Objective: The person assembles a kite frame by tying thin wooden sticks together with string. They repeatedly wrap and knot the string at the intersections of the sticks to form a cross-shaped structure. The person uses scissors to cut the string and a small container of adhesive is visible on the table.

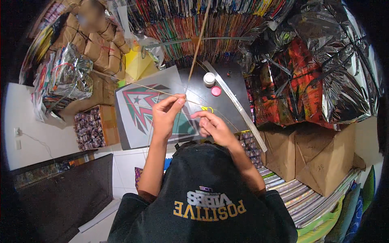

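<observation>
My left hand [163, 117] is closed in a pinch where thin wooden sticks [152, 88] cross above the table. One long stick [198, 42] rises from near my fingertips toward the far stacks. My right hand [215, 126] is beside it to the right, fingers curled and forefinger reaching toward the left hand. A fine thread runs between the hands and seems pinched at the right fingertips, though it is hard to see. Under the hands lies a white sheet [172, 79] printed with a red, green and black angular design. Yellow-handled scissors [207, 109] show just beyond my right hand.
On the dark table [237, 77] are a white jar [209, 79], a pink lid [216, 91] and a long metal ruler [239, 101]. Dense stacks of coloured sheets [170, 28] line the far side. Foil-wrapped bundles [300, 81] crowd the right; a filled carton [107, 125] stands left.
</observation>
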`<move>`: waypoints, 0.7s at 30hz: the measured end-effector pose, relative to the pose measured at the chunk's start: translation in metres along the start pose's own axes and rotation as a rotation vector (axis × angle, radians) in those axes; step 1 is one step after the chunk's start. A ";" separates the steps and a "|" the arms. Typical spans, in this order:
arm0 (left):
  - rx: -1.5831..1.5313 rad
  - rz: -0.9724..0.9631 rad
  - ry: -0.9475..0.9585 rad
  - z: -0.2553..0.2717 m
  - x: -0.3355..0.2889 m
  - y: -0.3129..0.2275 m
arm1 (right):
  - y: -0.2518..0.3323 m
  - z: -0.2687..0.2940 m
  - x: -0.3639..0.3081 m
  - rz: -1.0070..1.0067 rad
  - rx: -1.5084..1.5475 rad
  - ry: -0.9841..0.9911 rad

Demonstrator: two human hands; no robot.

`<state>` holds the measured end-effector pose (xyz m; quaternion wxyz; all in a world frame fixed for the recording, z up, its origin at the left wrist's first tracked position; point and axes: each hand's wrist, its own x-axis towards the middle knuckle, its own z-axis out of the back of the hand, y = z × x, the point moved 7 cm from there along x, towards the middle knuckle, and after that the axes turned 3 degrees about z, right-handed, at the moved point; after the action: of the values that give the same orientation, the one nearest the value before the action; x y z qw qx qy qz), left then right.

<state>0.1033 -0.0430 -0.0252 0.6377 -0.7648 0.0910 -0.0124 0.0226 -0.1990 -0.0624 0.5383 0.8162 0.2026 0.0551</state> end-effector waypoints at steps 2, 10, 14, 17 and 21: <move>0.043 0.010 -0.055 0.013 0.004 0.002 | 0.003 -0.001 -0.004 -0.022 -0.039 -0.066; 0.497 -0.216 0.031 -0.004 0.003 -0.002 | 0.034 -0.022 -0.008 0.069 -0.219 -0.036; 0.629 -0.279 0.144 -0.021 -0.010 0.003 | 0.035 -0.005 -0.011 -0.075 0.208 -0.190; 0.722 -0.339 0.233 -0.031 -0.019 0.006 | 0.044 0.004 -0.008 -0.043 0.393 -0.283; 0.849 -0.417 0.184 -0.036 -0.024 -0.005 | 0.050 0.005 -0.009 -0.070 0.443 -0.225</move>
<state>0.0760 -0.0732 -0.0109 0.8668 -0.4345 -0.0215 -0.2437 0.0292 -0.2241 -0.0182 0.3668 0.9078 0.1768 -0.1008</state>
